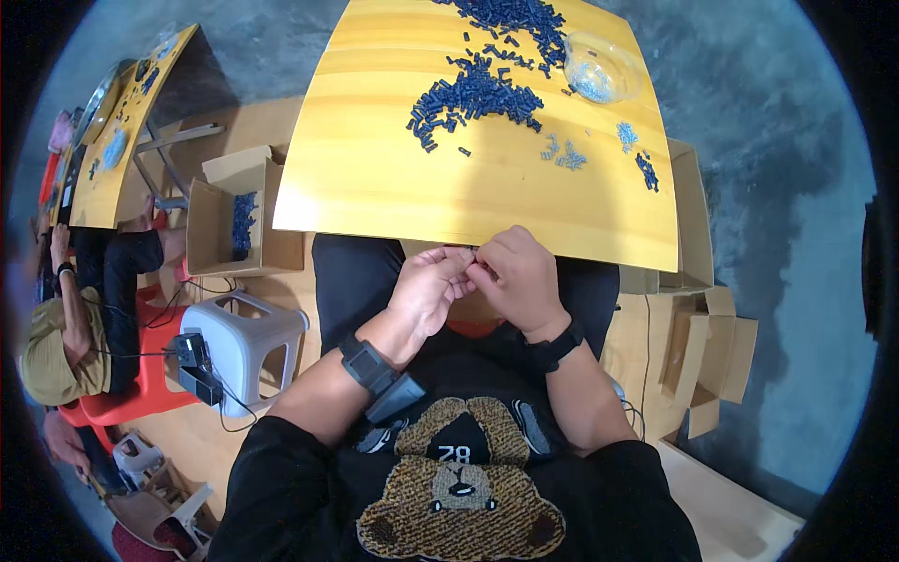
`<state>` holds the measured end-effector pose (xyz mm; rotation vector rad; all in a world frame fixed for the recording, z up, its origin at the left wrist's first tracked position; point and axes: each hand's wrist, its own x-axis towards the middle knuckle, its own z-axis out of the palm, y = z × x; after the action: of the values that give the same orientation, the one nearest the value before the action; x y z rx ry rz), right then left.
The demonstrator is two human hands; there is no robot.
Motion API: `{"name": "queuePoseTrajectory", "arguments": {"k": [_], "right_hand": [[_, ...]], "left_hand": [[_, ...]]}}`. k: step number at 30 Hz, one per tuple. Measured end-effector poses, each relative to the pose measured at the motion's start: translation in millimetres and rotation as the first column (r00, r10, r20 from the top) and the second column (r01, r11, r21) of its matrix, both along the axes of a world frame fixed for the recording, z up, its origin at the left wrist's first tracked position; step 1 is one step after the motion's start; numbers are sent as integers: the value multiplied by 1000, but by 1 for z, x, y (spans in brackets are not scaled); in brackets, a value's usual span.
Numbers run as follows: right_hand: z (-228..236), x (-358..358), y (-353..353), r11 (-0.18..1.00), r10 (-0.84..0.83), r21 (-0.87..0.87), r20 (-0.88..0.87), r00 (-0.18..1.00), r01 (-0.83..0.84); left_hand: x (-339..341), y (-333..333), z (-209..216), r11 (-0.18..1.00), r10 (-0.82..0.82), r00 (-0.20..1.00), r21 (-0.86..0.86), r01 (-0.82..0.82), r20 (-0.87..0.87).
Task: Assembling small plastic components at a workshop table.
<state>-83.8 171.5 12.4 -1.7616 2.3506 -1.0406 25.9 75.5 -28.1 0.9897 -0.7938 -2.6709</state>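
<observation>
Dark blue bits (478,94) heaped at twelve o'clock on yellow table (375,178), few pale ones in clear bowl (599,67), left hand (426,290) and right hand (524,276) pinched together on something tiny, most left.

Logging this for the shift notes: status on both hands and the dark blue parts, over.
Left hand and right hand pinched together at the table edge; what they pinch too small to tell. Pile of dark blue parts untouched. Nothing in the way.

Bright even light; soft glare on yellow table (375,169); fisheye bends edges, dark blurred rim.
</observation>
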Motion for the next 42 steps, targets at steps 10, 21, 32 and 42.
{"name": "queuePoseTrajectory", "arguments": {"k": [10,21,32,42], "right_hand": [[5,-6,-4,1000,24,19,15,1000,-24],[10,-17,9,998,7,54,286,958,-23],[-1,-19,5,1000,-17,-16,313,950,24],[2,-17,0,998,-62,17,400,914,60]], "left_hand": [[-3,-6,8,1000,-11,1000,5,11,-6],[50,-44,18,978,-208,976,6,208,69],[230,-249,22,767,638,769,-54,-640,-42],[167,-227,-5,868,488,873,-100,-486,-7]]}}
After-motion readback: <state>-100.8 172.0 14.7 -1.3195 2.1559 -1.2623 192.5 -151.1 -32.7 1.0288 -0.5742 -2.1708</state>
